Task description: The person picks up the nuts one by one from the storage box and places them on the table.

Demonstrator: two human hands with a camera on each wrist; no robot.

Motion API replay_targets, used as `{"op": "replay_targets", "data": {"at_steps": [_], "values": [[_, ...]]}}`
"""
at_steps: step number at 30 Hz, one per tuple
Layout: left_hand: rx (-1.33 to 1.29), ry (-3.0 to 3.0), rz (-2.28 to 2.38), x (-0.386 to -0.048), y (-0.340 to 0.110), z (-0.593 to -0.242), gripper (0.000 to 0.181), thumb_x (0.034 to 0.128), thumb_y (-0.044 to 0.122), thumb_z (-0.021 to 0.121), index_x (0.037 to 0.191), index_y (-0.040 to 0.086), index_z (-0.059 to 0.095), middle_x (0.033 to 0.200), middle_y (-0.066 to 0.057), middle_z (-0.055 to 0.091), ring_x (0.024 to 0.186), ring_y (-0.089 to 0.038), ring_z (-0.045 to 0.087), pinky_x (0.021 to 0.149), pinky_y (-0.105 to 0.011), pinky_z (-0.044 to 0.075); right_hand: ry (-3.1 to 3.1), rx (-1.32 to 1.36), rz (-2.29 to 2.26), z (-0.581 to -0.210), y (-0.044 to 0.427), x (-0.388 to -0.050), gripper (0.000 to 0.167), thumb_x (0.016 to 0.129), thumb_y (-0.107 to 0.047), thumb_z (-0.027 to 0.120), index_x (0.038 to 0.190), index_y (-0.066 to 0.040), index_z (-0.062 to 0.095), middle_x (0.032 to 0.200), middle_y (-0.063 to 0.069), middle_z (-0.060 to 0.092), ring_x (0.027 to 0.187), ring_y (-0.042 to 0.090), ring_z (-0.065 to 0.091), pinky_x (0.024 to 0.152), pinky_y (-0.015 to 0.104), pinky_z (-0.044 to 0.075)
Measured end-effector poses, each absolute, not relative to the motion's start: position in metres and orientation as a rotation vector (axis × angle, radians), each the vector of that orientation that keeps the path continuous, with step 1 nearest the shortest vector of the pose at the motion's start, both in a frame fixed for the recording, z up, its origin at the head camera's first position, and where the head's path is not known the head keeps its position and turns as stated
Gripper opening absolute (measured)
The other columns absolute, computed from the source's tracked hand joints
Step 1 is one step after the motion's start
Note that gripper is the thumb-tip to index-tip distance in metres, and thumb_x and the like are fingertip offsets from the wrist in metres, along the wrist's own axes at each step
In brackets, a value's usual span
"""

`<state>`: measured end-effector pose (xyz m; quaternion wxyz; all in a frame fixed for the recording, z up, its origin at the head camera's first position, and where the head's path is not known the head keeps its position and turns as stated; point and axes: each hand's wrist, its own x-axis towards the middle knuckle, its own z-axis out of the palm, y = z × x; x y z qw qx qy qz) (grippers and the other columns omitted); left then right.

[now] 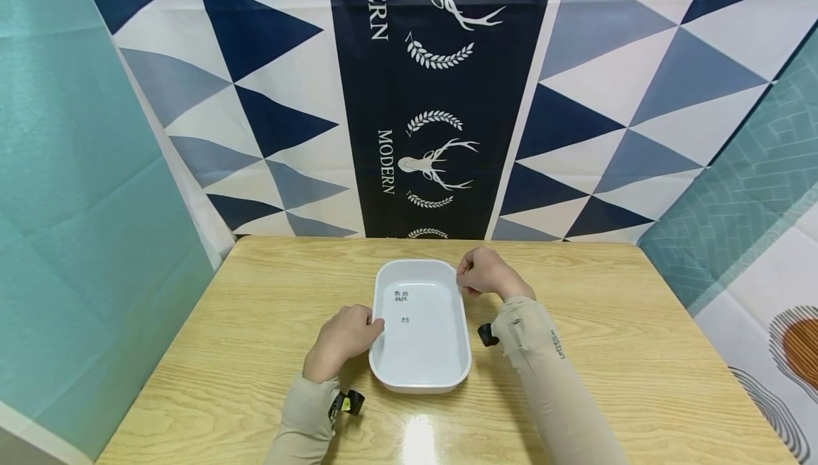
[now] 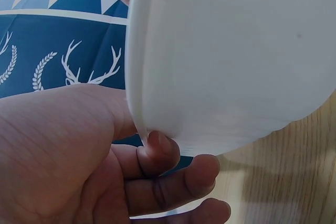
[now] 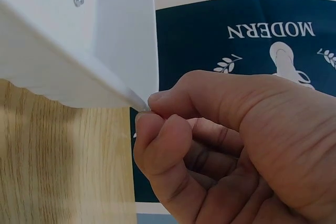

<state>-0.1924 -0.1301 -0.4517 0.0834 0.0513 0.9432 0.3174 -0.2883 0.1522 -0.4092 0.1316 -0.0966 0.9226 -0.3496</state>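
A white rectangular tray (image 1: 422,351) with rounded corners is over the wooden table, small clear round pieces (image 1: 401,297) grouped inside it and one clear piece (image 1: 405,320) apart from them. My left hand (image 1: 345,337) grips the tray's left wall, thumb over the rim; in the left wrist view its fingers (image 2: 202,174) curl against the outside of the tray (image 2: 236,66). At the tray's far right corner is my right hand (image 1: 488,272). The right wrist view shows its thumb and index finger (image 3: 168,103) pinching the rim of the tray (image 3: 68,66).
The wooden table (image 1: 255,323) extends on both sides of the tray. Behind it hangs a patterned cloth (image 1: 434,96) with triangles and deer heads. A teal cloth (image 1: 96,202) stands at the left, and another patterned cloth (image 1: 767,252) at the right.
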Motion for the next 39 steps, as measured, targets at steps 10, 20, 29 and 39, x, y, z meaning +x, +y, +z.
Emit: {"op": "replay_targets", "data": {"at_steps": [10,20,29,39], "values": [[0.149,2.817,0.951,-0.192,-0.131,-0.452,0.037,0.0996,0.027,0.054,0.065,0.016,0.049,0.057,0.002,0.045,0.048,-0.014,0.039,0.047,-0.028,0.03,2.668,-0.268,-1.011,-0.415,0.155,-0.288,0.007,0.089,-0.001,0.063,0.089,0.0,0.07,0.072,0.012,0.068,0.062,0.02,0.067,0.064,0.033,0.059],[0.145,2.824,0.925,-0.192,-0.13,-0.45,0.035,0.0995,0.027,0.055,0.067,0.015,0.053,0.059,0.001,0.047,0.05,-0.014,0.041,0.047,-0.027,0.03,2.688,-0.269,-0.996,-0.415,0.161,-0.287,0.01,0.086,0.0,0.06,0.089,0.0,0.07,0.068,0.011,0.068,0.068,0.028,0.072,0.062,0.03,0.058],[0.142,2.823,0.923,-0.192,-0.13,-0.451,0.034,0.0997,0.027,0.056,0.068,0.014,0.055,0.059,0.001,0.047,0.05,-0.014,0.041,0.047,-0.028,0.031,2.681,-0.258,-1.004,-0.413,0.166,-0.286,0.01,0.086,0.0,0.06,0.089,0.0,0.069,0.066,0.008,0.066,0.065,0.023,0.071,0.064,0.032,0.058],[0.149,2.824,0.939,-0.192,-0.13,-0.451,0.037,0.0993,0.028,0.056,0.065,0.016,0.051,0.058,0.001,0.047,0.05,-0.014,0.041,0.047,-0.028,0.03,2.688,-0.218,-0.995,-0.417,0.171,-0.286,0.009,0.085,0.0,0.061,0.089,-0.001,0.069,0.064,0.005,0.065,0.061,0.016,0.067,0.063,0.03,0.057]]}}
